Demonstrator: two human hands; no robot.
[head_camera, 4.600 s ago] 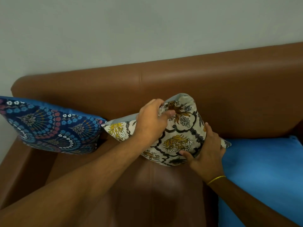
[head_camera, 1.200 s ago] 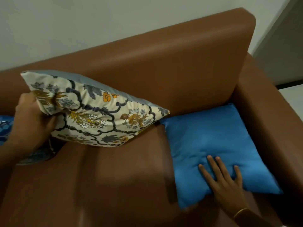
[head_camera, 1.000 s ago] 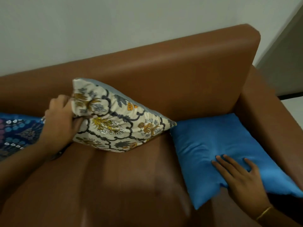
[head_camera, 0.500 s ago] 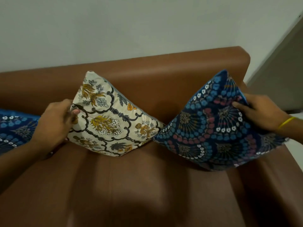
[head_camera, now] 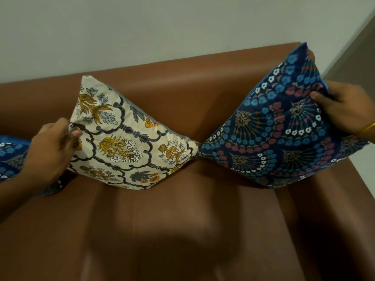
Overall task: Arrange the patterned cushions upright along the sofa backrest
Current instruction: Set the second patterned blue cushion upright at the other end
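A cream floral cushion (head_camera: 125,138) stands on one corner against the brown sofa backrest (head_camera: 182,86). My left hand (head_camera: 50,147) pinches its left corner. To its right a dark blue cushion with a fan pattern (head_camera: 280,130) also stands on a corner, patterned side facing me, and its left tip touches the cream cushion. My right hand (head_camera: 345,110) grips its right corner, thumb on the front. A third cushion with the same blue pattern (head_camera: 10,157) shows at the far left edge, mostly hidden behind my left arm.
The brown leather seat (head_camera: 162,230) stretches in front of the cushions. The sofa's right armrest (head_camera: 345,209) runs under the blue cushion. A pale wall (head_camera: 162,27) rises behind the backrest, and a grey floor strip (head_camera: 361,63) lies at the right.
My right hand turned the blue cushion over from its plain blue side, lying flat, and raised it against the backrest. My left hand stood the cream cushion more upright.
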